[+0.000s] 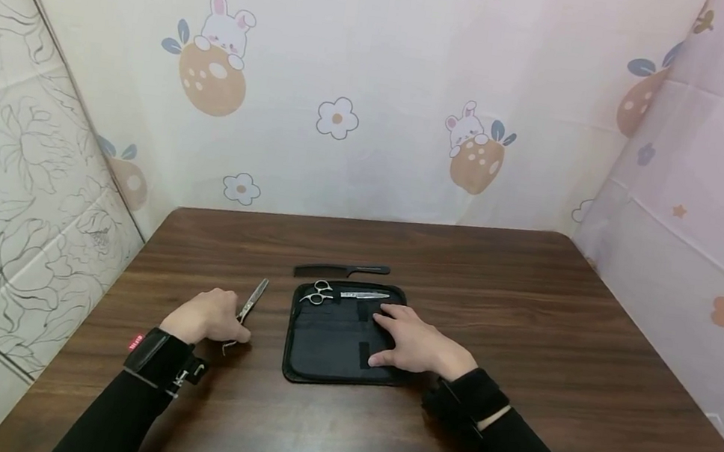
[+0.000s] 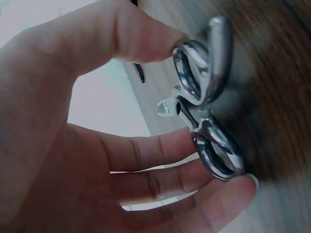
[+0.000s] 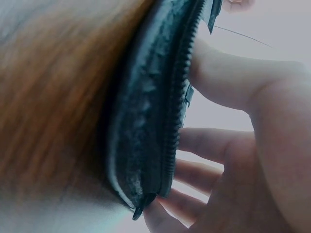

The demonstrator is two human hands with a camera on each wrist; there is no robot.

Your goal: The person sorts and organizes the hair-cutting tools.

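Observation:
My left hand [image 1: 208, 315] holds a pair of silver scissors [image 1: 252, 301] at the left of the case, blades pointing away. In the left wrist view the thumb touches one finger ring of the scissors [image 2: 218, 145] and the fingers press the other. My right hand [image 1: 418, 342] rests on the right side of a black zippered case [image 1: 320, 349], covering part of it. The right wrist view shows the zipper edge of the case [image 3: 150, 107] beside the thumb and extended fingers. A second pair of scissors [image 1: 320, 294] lies across the case's upper part, under a small strap.
A black comb [image 1: 341, 270] lies just beyond the case. The brown wood-grain table [image 1: 498, 273] meets patterned cloth walls [image 1: 397, 162] at the back and sides.

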